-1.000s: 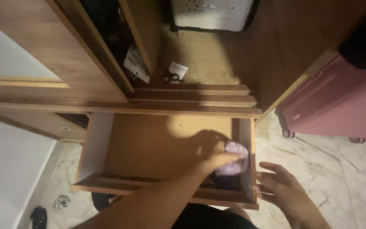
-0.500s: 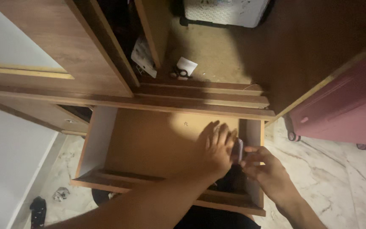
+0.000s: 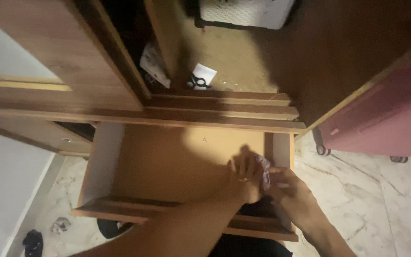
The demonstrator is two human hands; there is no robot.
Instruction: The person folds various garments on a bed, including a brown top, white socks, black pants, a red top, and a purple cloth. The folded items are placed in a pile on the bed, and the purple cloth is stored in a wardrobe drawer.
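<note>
Head view: both hands (image 3: 267,183) press lilac cloth (image 3: 264,170) in drawer (image 3: 102,164).

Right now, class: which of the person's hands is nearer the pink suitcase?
Right. The right hand is at the drawer's right edge, closest to the pink suitcase; the left hand lies farther left, inside the drawer.

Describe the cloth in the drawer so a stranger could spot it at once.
Find the open wooden drawer pulled out below the wardrobe. In its right front corner, both hands meet: the left hand and the right hand press on the cloth between them. It is a small, pale purple, crumpled bundle, the only light thing there, above a dark item.
</note>
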